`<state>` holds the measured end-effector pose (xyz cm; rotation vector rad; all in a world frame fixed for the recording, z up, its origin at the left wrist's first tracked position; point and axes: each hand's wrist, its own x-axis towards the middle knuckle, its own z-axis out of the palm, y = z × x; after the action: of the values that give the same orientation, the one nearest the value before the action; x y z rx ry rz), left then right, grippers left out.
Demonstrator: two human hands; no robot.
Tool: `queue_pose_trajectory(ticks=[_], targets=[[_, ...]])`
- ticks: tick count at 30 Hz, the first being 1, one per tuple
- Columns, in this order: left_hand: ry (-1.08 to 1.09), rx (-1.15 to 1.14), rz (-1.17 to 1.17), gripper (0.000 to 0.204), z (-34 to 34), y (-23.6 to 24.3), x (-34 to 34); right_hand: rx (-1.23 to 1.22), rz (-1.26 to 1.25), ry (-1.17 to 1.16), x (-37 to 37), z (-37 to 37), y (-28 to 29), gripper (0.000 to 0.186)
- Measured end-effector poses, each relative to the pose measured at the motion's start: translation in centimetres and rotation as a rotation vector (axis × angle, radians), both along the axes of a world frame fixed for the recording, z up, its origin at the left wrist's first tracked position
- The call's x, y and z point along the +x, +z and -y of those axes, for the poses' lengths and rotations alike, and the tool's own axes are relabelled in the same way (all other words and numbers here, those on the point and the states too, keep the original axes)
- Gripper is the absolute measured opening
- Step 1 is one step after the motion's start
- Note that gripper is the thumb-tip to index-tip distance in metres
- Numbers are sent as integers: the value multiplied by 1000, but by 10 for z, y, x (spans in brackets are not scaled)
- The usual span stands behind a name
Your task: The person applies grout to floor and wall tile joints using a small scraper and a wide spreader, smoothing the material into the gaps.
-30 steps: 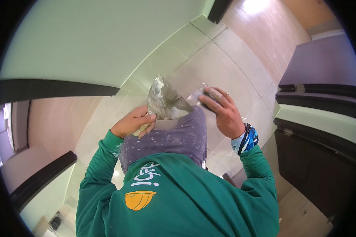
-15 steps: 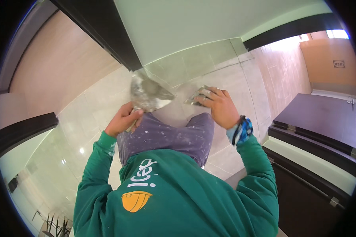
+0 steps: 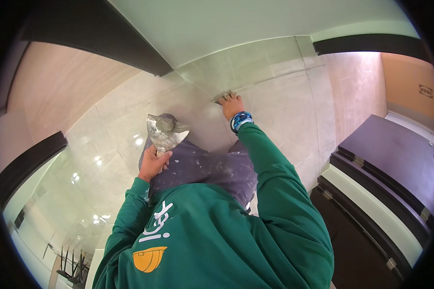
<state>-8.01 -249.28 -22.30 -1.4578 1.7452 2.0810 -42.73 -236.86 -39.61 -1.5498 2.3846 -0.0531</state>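
Observation:
My left hand (image 3: 153,164) is closed round the handle of a broad putty knife (image 3: 165,140), held flat above my left thigh. A lump of grey filler paste (image 3: 167,126) sits on its smeared metal blade. Farther forward, my right hand (image 3: 233,105) reaches to the tiled floor (image 3: 275,120) near the foot of the wall. Its fingers press on a thin flat scraper (image 3: 217,99); most of that tool is hidden under the hand. The scraper lies close to a tile joint.
Ahead rises a pale wall (image 3: 255,19), with a dark door frame (image 3: 111,33) on the left. A cardboard box (image 3: 410,82) stands at the far right, near dark panels (image 3: 390,149). Several brushes or brooms (image 3: 72,269) stand at the lower left.
My right hand has moved forward and left with the scraper, down to the floor by the wall. The putty knife in my left hand has drawn back toward me and apart from it.

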Motion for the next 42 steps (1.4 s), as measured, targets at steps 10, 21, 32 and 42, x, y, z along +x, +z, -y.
queue_pose_trajectory(ticks=[10, 21, 32, 42], targets=[[29, 32, 12, 25, 1, -5, 4, 140, 49, -26, 5, 0, -5, 41], [2, 15, 59, 23, -1, 2, -6, 36, -32, -27, -38, -30, -25, 45], [1, -7, 105, 23, -8, 0, -9, -7, -64, -40, -73, -58, -39, 43], [-37, -38, 137, 20, -10, 5, -7, 104, 53, -64, -105, -56, -23, 45]])
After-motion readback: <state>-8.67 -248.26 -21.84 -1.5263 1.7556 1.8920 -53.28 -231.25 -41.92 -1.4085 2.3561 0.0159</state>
